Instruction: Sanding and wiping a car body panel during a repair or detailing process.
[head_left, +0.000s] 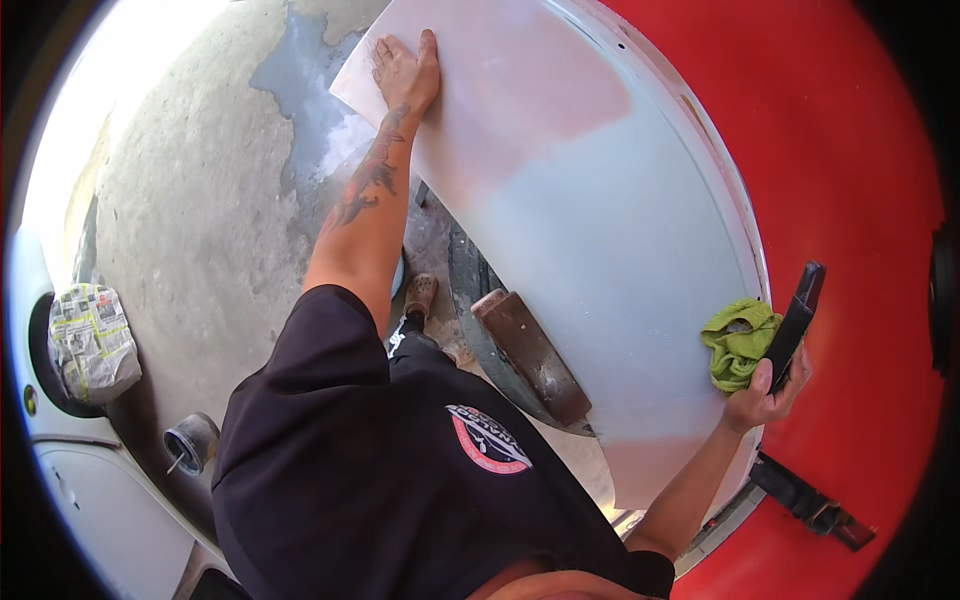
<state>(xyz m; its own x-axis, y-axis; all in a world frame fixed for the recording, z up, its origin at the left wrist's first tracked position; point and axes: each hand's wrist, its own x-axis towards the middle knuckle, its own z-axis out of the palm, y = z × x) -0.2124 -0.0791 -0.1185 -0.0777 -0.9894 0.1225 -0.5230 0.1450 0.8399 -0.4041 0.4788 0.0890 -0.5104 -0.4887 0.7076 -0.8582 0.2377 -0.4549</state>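
A pale car body panel [590, 250] with pinkish patches stretches from the top to the lower right. My left hand [408, 75] lies flat on its far left corner, fingers stretched out and holding nothing. At the right edge of the panel, my right hand [772, 395] grips a long, narrow black piece [793, 325], thumb on the near side; its exact kind cannot be made out. A crumpled green cloth [740, 342] rests on the panel right beside that hand.
A brown block-like piece [535, 355] sits along the panel's near edge, over a dark tyre [470, 265]. Beyond the panel is a red surface [840, 200] bearing a black fitting [810, 500]. On the left are a newspaper-covered car mirror [95, 345] and a small bucket [192, 442].
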